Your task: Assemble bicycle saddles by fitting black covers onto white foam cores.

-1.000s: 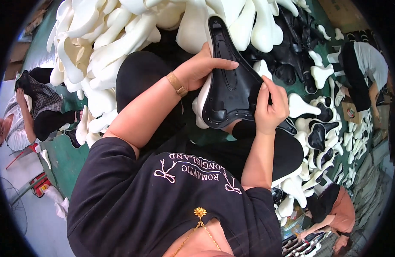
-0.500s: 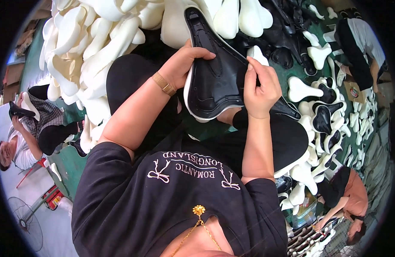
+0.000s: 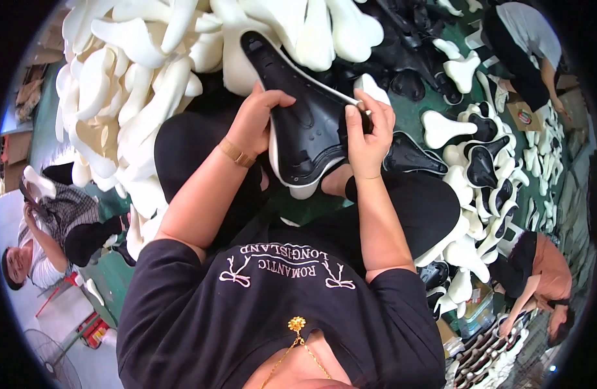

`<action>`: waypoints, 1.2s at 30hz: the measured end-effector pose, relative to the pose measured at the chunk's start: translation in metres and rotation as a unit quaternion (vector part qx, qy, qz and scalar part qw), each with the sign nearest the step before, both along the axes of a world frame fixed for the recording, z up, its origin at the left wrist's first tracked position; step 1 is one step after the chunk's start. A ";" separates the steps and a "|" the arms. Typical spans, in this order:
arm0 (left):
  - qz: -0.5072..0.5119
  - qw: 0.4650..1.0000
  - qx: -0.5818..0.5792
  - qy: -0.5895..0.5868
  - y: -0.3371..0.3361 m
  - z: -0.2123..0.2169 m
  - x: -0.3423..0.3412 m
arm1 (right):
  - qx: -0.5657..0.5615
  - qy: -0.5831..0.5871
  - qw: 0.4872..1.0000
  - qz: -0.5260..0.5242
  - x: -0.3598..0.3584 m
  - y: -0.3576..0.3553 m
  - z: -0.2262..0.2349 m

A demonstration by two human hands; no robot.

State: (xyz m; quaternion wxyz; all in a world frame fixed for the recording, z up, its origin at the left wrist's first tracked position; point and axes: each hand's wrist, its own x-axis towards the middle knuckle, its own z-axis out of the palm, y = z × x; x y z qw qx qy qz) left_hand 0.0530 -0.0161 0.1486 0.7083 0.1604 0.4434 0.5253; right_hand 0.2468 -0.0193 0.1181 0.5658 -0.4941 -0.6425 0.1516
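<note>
Over my lap I hold a bicycle saddle, its black plastic underside up and white padding showing along the rim. The narrow nose points away and slightly left; the wide end is nearest my body. My left hand closes round the left edge near the middle, thumb on the black base. On the other side my right hand pinches the right edge at the wide part, thumb and fingers bent over the rim. Beyond the nose lie white foam saddle pads.
A tall heap of white saddle pads rises at the left. Black saddle bases pile up at the far right. By my right knee lies another black-bottomed saddle. Co-workers sit at left and right; another person bends at far right.
The saddle and both hands have moved left and a little closer to my body. My right hand has turned slightly at the edge. The view itself has also shifted.
</note>
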 end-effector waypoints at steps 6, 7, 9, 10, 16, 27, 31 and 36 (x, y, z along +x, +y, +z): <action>0.007 0.992 -0.037 -0.123 0.004 -0.005 -0.011 | -0.481 0.531 0.646 0.264 0.017 -0.003 -0.005; 0.021 0.990 -0.043 -0.134 0.002 -0.004 -0.010 | -0.479 0.542 0.637 0.267 0.015 -0.004 -0.004; 0.021 0.989 -0.037 -0.144 0.000 -0.001 -0.011 | -0.476 0.550 0.627 0.278 0.012 -0.004 -0.004; 0.020 0.987 -0.033 -0.155 -0.001 0.001 -0.011 | -0.471 0.544 0.636 0.278 0.013 -0.004 -0.005; 0.020 0.989 0.060 -0.137 0.020 -0.013 0.002 | -0.430 0.563 0.655 0.262 0.033 -0.015 0.020; -0.155 0.912 0.160 0.343 0.047 0.029 -0.017 | -0.545 0.304 0.771 0.125 0.151 0.002 0.075; -0.249 0.878 0.140 0.383 0.052 0.040 -0.016 | -0.456 0.330 0.824 -0.064 0.270 0.037 0.058; -0.306 0.885 0.105 0.333 0.050 0.023 -0.014 | -0.365 0.398 0.810 -0.227 0.364 0.099 0.039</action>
